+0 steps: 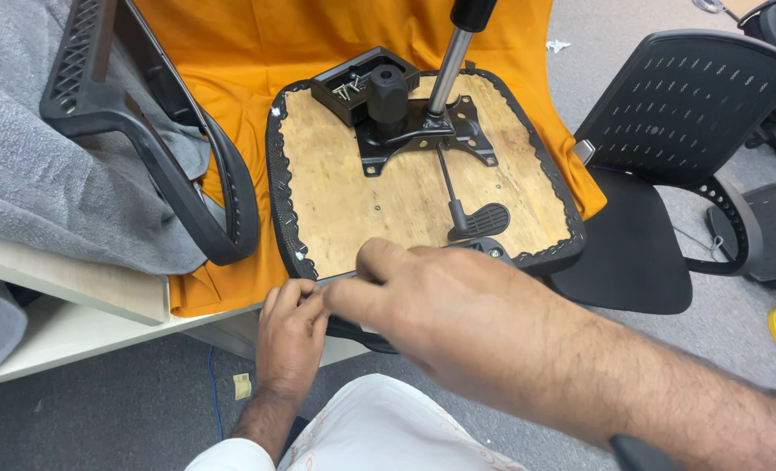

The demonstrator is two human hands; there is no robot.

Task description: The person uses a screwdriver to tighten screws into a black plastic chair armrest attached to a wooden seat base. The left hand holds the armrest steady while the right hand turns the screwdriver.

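Seat pan (388,196), upturned w/ plywood underside showing, lies on orange cloth (257,52) over the desk (74,331), near edge overhanging toward the person. Tilt mechanism plate (423,131) w/ gas-lift cylinder (451,61) sits at far side; lever paddle (484,218) near front. Left hand (290,336) and right hand (458,305) together at the seat's near edge, fingertips pinched on a small part, prob. a fastener; can't tell which. Step, judged: fitting hardware at front rim. Next calls for fine alignment. Armrest frame (170,148) lies left; assembled chair (667,157) right.
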